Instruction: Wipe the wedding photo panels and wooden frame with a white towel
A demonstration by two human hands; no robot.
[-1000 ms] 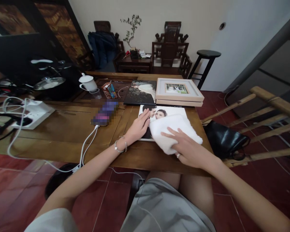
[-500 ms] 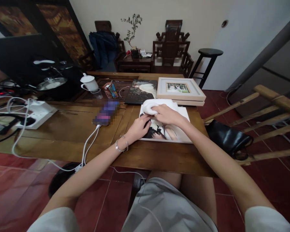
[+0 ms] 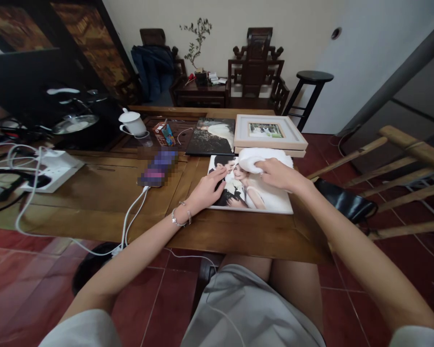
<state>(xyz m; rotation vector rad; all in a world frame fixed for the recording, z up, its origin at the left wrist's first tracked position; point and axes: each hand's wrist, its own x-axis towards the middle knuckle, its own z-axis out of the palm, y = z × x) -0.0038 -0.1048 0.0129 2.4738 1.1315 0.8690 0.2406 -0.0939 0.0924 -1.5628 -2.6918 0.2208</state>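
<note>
A photo panel [image 3: 251, 197] with a picture of a couple lies flat near the front edge of the wooden table. My left hand [image 3: 209, 189] rests on its left side, fingers stretched out and flat. My right hand [image 3: 280, 174] grips a white cloth [image 3: 255, 160] and presses it on the upper right of the panel. The cloth hides the panel's top right part. Just behind lie a dark photo panel [image 3: 213, 137] and, to its right, a light wooden picture frame [image 3: 291, 140] that seems stacked on another.
On the left, a phone [image 3: 159, 168] is plugged into a white cable, near a white power strip [image 3: 58, 171]. Behind it stand a lidded white cup [image 3: 133, 124], a small drink carton [image 3: 164, 133] and a pot [image 3: 77, 130]. A bamboo chair [image 3: 412, 159] is at the right.
My right hand has slid the cloth to the right across the panel, uncovering the faces in the picture. My left hand stays nearly in place, its fingers a little straighter.
</note>
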